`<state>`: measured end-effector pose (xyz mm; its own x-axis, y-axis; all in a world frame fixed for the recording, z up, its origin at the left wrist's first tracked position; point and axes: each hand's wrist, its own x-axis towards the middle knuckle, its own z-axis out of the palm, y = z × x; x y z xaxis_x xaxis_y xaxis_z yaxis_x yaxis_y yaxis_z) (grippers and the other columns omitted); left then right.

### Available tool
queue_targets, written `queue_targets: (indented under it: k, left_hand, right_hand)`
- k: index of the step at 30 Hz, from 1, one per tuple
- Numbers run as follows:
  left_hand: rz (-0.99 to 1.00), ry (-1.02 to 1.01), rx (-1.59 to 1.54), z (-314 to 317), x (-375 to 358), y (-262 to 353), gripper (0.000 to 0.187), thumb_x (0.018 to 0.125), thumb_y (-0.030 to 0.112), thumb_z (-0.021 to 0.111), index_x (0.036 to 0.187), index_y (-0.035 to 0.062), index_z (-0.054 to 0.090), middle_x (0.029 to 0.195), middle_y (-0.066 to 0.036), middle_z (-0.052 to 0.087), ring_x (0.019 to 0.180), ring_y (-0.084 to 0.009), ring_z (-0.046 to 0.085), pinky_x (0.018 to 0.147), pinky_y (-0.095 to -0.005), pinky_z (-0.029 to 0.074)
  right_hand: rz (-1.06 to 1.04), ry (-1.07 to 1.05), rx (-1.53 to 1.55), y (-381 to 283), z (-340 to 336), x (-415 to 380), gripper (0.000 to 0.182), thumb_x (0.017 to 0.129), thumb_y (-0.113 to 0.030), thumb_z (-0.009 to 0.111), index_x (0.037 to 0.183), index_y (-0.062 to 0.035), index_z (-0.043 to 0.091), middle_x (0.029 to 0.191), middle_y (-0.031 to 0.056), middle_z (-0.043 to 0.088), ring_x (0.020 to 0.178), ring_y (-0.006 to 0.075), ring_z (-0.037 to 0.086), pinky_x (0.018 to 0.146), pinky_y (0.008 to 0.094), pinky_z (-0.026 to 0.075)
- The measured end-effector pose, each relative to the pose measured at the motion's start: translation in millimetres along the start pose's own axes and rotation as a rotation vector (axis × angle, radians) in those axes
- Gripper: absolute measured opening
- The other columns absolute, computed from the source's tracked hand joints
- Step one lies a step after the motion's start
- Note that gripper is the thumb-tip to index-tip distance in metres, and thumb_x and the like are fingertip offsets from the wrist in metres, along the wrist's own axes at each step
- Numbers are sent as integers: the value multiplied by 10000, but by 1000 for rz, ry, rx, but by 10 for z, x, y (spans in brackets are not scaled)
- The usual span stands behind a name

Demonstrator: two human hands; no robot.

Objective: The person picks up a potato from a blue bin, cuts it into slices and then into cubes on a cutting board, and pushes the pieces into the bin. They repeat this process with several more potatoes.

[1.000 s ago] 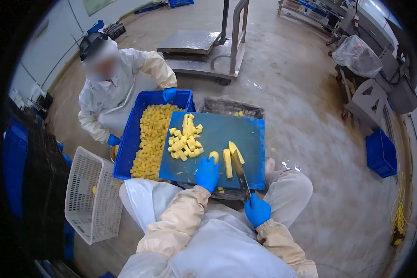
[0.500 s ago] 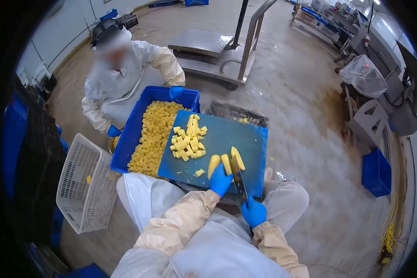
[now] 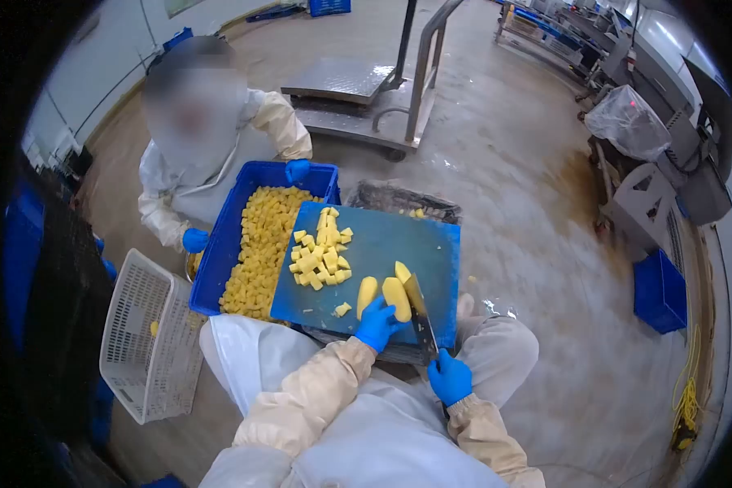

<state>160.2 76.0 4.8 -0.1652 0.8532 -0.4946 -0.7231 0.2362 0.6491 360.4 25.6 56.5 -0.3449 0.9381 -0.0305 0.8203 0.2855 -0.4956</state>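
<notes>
My right hand is closed round the handle of a broad knife, its blade pointing away from me over the blue cutting board. Against the blade's left side lies a flat-faced slice of what looks like peeled potato, and my gloved left hand grips its near end. Another long yellow piece rests just left of it, by my fingers. Part of a further piece shows beyond the slice, near the knife tip. Yellow cubes are heaped on the board's left side.
A blue crate full of yellow cubes stands left of the board; a co-worker's gloved hand touches its rim. Nearer left is a white perforated basket. Behind the board sits a dark tray, with a metal platform cart farther back.
The middle piece has turned to show its wide cut face, and the right-hand piece is now mostly hidden behind it and the blade. The view has shifted slightly; the co-worker's head is nearer.
</notes>
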Motion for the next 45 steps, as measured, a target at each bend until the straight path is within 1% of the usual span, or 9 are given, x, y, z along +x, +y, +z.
queue_targets:
  k: [3,5,12,19,25,28,31,38,45]
  left_hand:
    - [-97,107,340,37,-55,86,348,824,104,512,1159,11,487,798,-90,592,669,-154,607,586,-317,499]
    - [160,152,865,-76,45,45,285,828,176,545,1048,-5,545,721,-134,590,587,-207,600,528,-346,472]
    - [382,190,1164,-112,61,103,424,769,346,632,881,-56,557,735,-207,586,719,-360,578,632,-430,445]
    - [561,281,1573,-79,143,81,491,698,406,689,896,-27,569,859,-244,579,808,-386,558,694,-456,446]
    - [451,336,1526,-44,169,126,424,661,283,669,917,-38,564,847,-236,593,775,-389,583,696,-430,479]
    - [341,193,1156,-202,237,143,435,704,160,647,1057,-75,548,829,-138,621,727,-214,606,644,-324,494]
    - [305,210,976,-204,190,122,504,703,250,624,1090,-61,533,788,-180,615,735,-275,612,671,-362,480]
    - [193,130,956,-97,47,273,554,777,112,614,1272,-26,406,917,-145,632,795,-187,613,688,-300,496]
    - [240,156,983,-82,-9,279,633,788,109,621,1338,9,325,765,-86,592,650,-118,536,603,-283,467]
  right_hand:
    - [18,-21,-32,-50,-7,11,152,792,-204,525,864,-70,515,600,184,565,538,377,554,486,496,413]
    - [9,-20,-45,-82,-13,9,153,800,-211,516,865,-74,503,586,179,562,522,368,555,469,494,413]
    - [-7,-42,0,-144,-20,-49,142,800,-205,528,849,-74,503,562,177,552,503,371,545,453,490,406]
    - [-67,-20,43,-76,14,-90,141,794,-194,531,831,-60,504,528,176,539,469,369,538,428,480,404]
    - [4,-21,143,-89,-29,-67,126,801,-180,525,793,-65,473,566,185,551,507,381,544,454,494,401]
    - [110,24,210,-132,7,-9,133,802,-187,524,797,-64,476,570,188,552,508,383,543,460,492,402]
    - [50,9,175,-152,24,65,136,804,-192,517,804,-61,482,571,184,554,505,379,543,459,487,406]
    - [3,-44,125,-230,43,102,142,804,-188,510,836,-50,502,558,171,556,491,359,547,447,474,411]
    - [19,-12,106,-358,83,103,133,804,-189,514,818,-58,498,551,157,554,486,347,550,440,463,416]
